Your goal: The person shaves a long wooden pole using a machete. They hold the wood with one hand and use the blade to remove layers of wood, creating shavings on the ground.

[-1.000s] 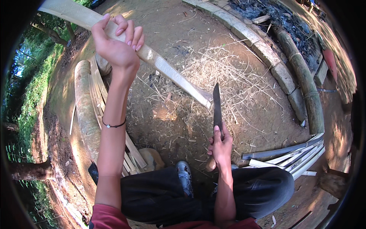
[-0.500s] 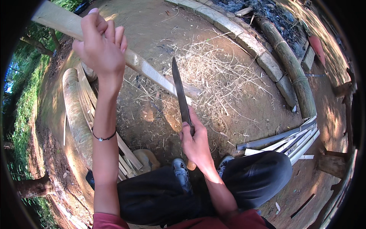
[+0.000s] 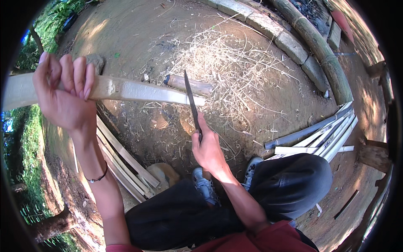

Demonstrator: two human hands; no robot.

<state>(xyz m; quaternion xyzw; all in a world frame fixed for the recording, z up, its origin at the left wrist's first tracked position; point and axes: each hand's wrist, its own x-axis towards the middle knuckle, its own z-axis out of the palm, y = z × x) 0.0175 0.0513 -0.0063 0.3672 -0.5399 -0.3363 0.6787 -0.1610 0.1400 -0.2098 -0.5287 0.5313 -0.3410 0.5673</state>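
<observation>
Pale split bamboo stretches across the left half of the scene: the long strip (image 3: 138, 93) lies almost level from left to right, its broad end at the far left and its narrow, whiter end near the middle. The left hand (image 3: 67, 94) is closed around the broad part, fingers curled over it, well apart from the narrow end. The right hand (image 3: 208, 152) is wrapped about the handle of a dark-bladed knife (image 3: 191, 94) and is much the nearer hand to that narrow end, sitting just below it on the near side.

The blade points away from the body, leaning slightly left, and crosses the strip at close to a right angle — a short stretch of whitish bamboo shows to the right of it. Whether the edge touches the bamboo or hangs just above, I cannot tell.

Just beyond the narrow end lies a short piece of wood (image 3: 194, 86) with a dark left end, beside a heap of thin shavings (image 3: 235, 69). More split strips rest on the ground to the near left (image 3: 126, 161) and in a bundle (image 3: 331, 133) at right, by the right knee.
</observation>
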